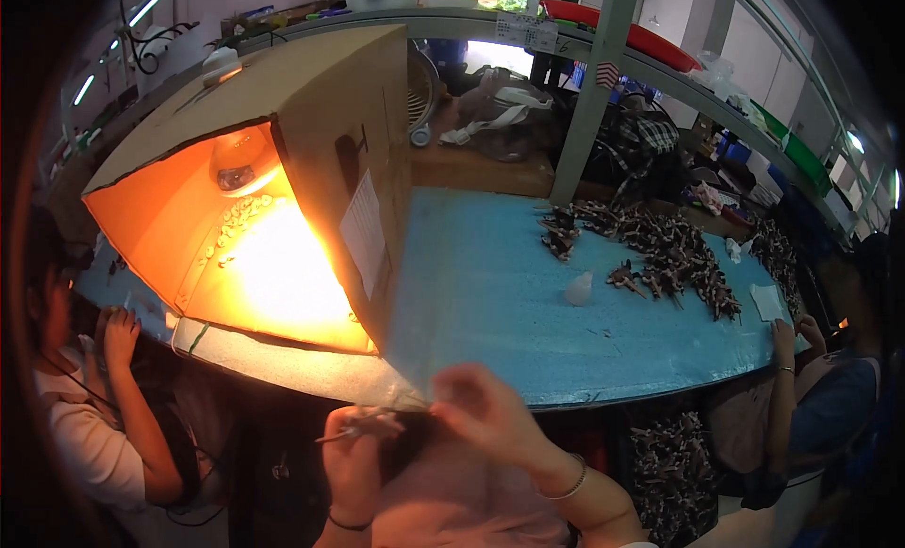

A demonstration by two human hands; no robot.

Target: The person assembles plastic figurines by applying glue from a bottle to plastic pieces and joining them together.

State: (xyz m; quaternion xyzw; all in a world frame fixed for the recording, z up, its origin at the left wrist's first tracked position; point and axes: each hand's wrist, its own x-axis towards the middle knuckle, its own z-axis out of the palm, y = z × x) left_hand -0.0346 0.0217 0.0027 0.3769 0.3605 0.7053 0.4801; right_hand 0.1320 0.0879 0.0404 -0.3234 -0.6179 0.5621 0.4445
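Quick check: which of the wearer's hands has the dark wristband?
The left hand: a thin dark band circles its wrist, whereas the right hand has a lighter bracelet at its wrist.

1. Upper left: cardboard box [325, 100], matt brown board; the sheet [363, 229] on its side, matt white paper.
2. Centre: tabletop [462, 265], smooth and blue, faintly glossy.
3. Upper right: shelf post [589, 109], smooth, seemingly painted metal; tray [650, 47], smooth red plastic.
4. Upper middle: bag [504, 124], creased, shiny, see-through plastic.

The top [451, 504] is pinkish; the ungloved left hand [354, 444] bears a thin dark wristband [349, 523], the ungloved right hand [492, 414] a narrow bracelet [574, 484].
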